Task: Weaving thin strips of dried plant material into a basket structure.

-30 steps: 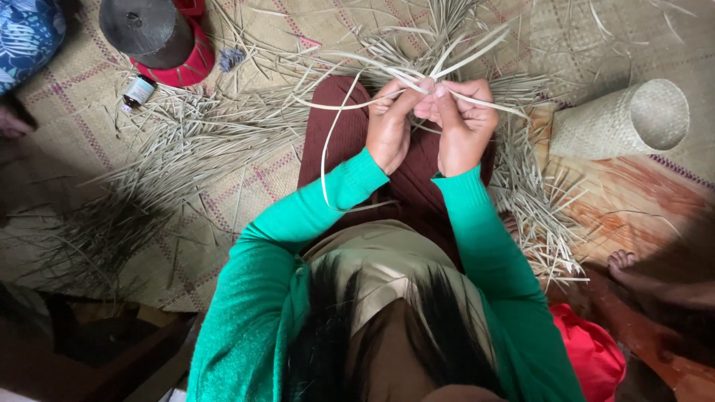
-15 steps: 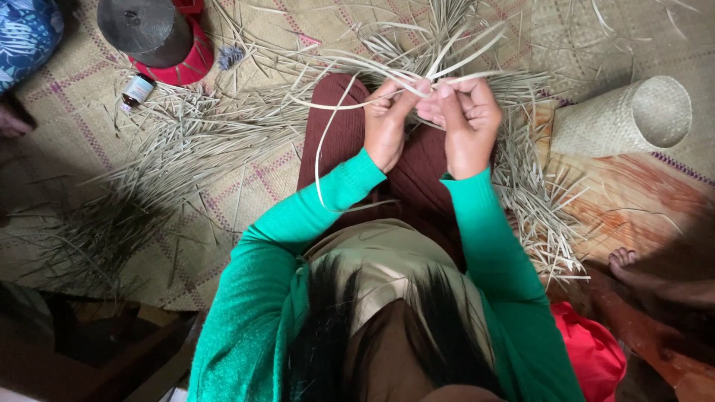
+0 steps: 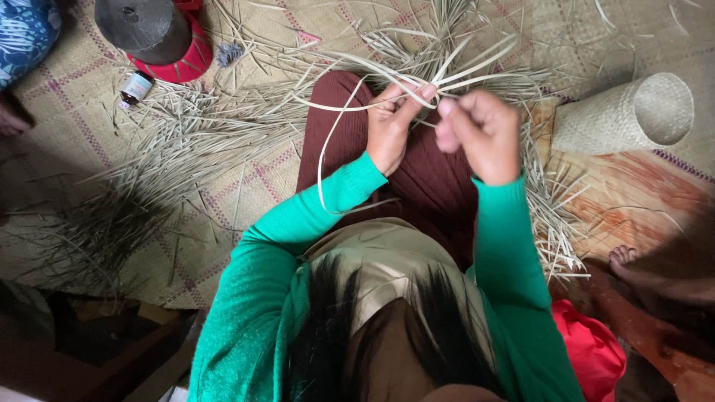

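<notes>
Up close, the left hand [image 3: 395,123] is closed on a bundle of pale straw strips [image 3: 439,71], thumb and fingers pinching them where they cross; the strips fan out above the knuckles and one long strand loops down past the green sleeve [image 3: 298,223]. Just beside it, the right hand [image 3: 480,134] is curled into a loose fist, motion-blurred, so whether it actually grips a strip cannot be told. Both hands are raised over the person's maroon skirt [image 3: 424,179], which hides the mat beneath. Loose straw [image 3: 186,141] lies scattered on the woven floor mat [image 3: 67,126]. A finished woven basket [image 3: 625,115] lies on its side to the right. At the top edge a dark cone on a red base [image 3: 153,33] is cut off, with a small bottle [image 3: 136,87] near it. Another person's bare foot [image 3: 622,257] shows at the lower right, mostly in shadow.
</notes>
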